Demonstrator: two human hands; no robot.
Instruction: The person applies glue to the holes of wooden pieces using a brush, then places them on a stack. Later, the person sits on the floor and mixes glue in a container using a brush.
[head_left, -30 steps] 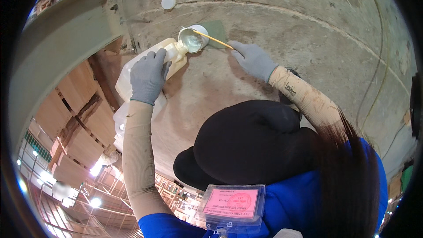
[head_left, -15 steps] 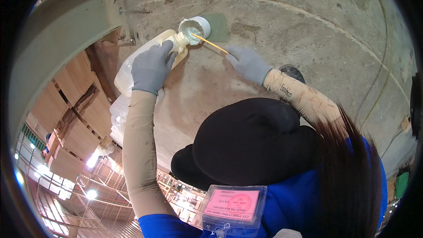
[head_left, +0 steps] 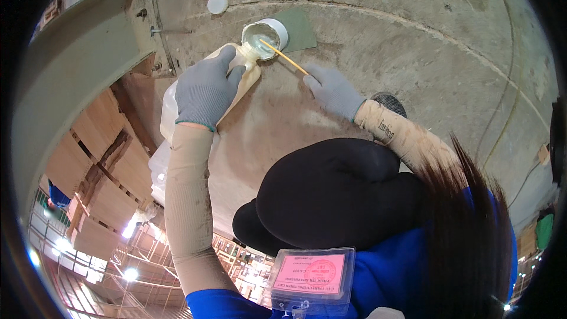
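My left hand (head_left: 207, 90), in a grey knit glove, is closed round a translucent plastic jug (head_left: 243, 82). The jug is tilted, its mouth at the rim of a white tub (head_left: 275, 28) that holds a pale liquid (head_left: 260, 40). In my gloved right hand (head_left: 334, 87) is a thin yellowish stick (head_left: 290, 63), gripped by its near end. Its far end reaches into the tub. Beneath the tub's right side lies a flat greenish sheet (head_left: 301, 28). I cannot make out whether liquid is running from the jug.
A round white lid (head_left: 217, 4) lies on the concrete floor (head_left: 390, 47) beyond the tub. At the left stands a grey-green steel beam (head_left: 82, 47) with a bolt (head_left: 171, 31) sticking out. Another translucent container (head_left: 158, 168) is partly behind my left forearm. Wooden boards (head_left: 100, 142) are at the left.
The jug and my left hand have shifted slightly right and up in the picture. The stick's tip sits a little farther right in the tub. Both hands keep their hold.
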